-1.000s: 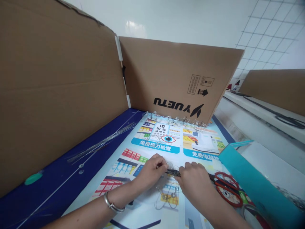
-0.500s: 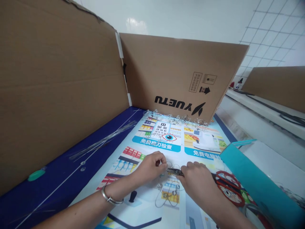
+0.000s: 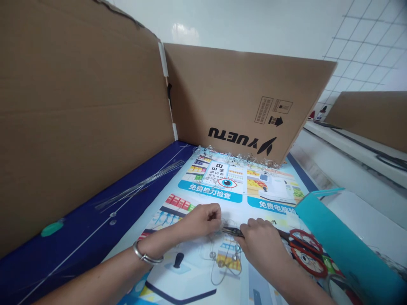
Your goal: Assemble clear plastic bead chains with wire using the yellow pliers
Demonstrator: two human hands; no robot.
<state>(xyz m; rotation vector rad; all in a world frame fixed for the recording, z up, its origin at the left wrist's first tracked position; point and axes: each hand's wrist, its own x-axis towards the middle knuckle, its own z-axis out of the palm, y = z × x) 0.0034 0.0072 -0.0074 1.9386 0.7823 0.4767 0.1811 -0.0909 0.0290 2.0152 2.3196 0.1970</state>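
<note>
My left hand (image 3: 203, 220), with a silver bangle on its wrist, is closed in a pinch on a thin clear wire (image 3: 227, 222). My right hand (image 3: 262, 239) is wrapped round dark-jawed pliers (image 3: 233, 231); their handles are hidden in the palm. The plier tips point left and meet the wire close to my left fingertips. Below the hands, looped wire (image 3: 218, 283) with small clear, round beads (image 3: 220, 263) lies over the printed sheet. Just right of my right hand lie red-handled scissors (image 3: 295, 254), their blades partly hidden by it.
Cardboard panels (image 3: 79, 106) (image 3: 203, 93) stand at the left and back. Tangled wire pieces (image 3: 238, 160) line the back panel's foot. Long straight wires (image 3: 143, 184) lie on the blue surface at left. A turquoise box (image 3: 337, 237) and a roll of tape (image 3: 340, 288) are at right.
The view has shifted slightly. My left hand has drawn a little left, and the plier tips stay beside its fingers. The looped wire below has moved slightly. Both grips are unchanged.
</note>
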